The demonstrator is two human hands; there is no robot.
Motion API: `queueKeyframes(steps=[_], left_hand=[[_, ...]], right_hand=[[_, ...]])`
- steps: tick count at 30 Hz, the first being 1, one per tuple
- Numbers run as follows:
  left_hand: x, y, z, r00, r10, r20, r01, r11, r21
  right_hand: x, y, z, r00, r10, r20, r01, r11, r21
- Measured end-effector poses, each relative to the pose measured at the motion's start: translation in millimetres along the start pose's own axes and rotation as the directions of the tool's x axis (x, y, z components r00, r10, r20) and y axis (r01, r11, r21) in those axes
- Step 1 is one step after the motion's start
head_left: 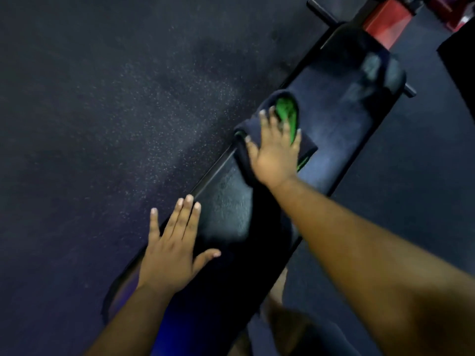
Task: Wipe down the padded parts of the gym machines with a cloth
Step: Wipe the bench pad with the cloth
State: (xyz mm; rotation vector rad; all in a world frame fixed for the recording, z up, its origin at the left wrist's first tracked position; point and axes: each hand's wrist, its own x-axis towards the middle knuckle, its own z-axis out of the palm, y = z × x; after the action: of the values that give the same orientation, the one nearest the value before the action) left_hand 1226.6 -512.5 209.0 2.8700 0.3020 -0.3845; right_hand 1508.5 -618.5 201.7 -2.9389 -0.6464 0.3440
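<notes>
A long black padded bench point(341, 119) runs diagonally from the lower left to the upper right. On its middle lies a folded dark cloth with a green patch point(288, 109). My right hand point(276, 152) presses flat on the cloth with its fingers spread and straight. Nearer to me, my left hand point(174, 250) rests flat on the pad's left edge, fingers straight and thumb out. The pad between the two hands looks shiny.
Dark speckled rubber floor point(115, 111) surrounds the bench. A red frame part point(385, 21) and a black crossbar point(323, 11) stand at the bench's far end. A dark object point(460, 62) sits at the right edge. My knee shows under the bench at the bottom.
</notes>
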Motion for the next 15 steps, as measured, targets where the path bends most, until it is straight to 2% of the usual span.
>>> queueKeyframes(steps=[2, 5, 7, 8, 10, 12, 14, 15], left_hand=[[-5.5, 2.3, -1.6, 0.997, -0.071, -0.021, 0.07, 0.997, -0.022], [-21.4, 4.9, 1.2, 0.99, -0.136, -0.038, 0.132, 0.987, -0.094], [-35.9, 8.0, 7.4, 0.994, -0.106, -0.021, 0.105, 0.993, -0.054], [-44.5, 8.4, 10.5, 0.996, -0.085, -0.008, 0.085, 0.996, -0.024], [-60.7, 7.5, 15.6, 0.998, -0.056, 0.002, 0.056, 0.998, 0.016], [-78.3, 10.4, 20.8, 0.998, -0.068, 0.005, 0.067, 0.997, 0.025], [-96.4, 14.1, 23.3, 0.994, -0.109, 0.022, 0.109, 0.994, 0.0], [-104.2, 15.9, 24.5, 0.99, -0.141, 0.031, 0.141, 0.99, -0.019]], right_hand=[[-75.4, -23.5, 9.1, 0.979, -0.195, 0.063, 0.192, 0.98, 0.055], [-174.3, -5.5, 16.1, 0.826, -0.537, 0.173, 0.546, 0.838, -0.003], [-161.6, 29.9, 13.4, 0.706, -0.67, 0.227, 0.693, 0.72, -0.033], [-143.1, 44.2, 12.3, 0.702, -0.678, 0.217, 0.703, 0.709, -0.058], [-106.0, 61.0, 5.6, 0.827, -0.539, 0.158, 0.555, 0.828, -0.08], [-104.9, 61.0, 6.3, 0.959, -0.271, 0.078, 0.275, 0.961, -0.039], [-154.6, 37.9, 14.6, 0.998, -0.056, 0.001, 0.056, 0.998, -0.002], [-192.7, 22.8, 20.0, 0.999, -0.046, -0.005, 0.046, 0.999, 0.002]])
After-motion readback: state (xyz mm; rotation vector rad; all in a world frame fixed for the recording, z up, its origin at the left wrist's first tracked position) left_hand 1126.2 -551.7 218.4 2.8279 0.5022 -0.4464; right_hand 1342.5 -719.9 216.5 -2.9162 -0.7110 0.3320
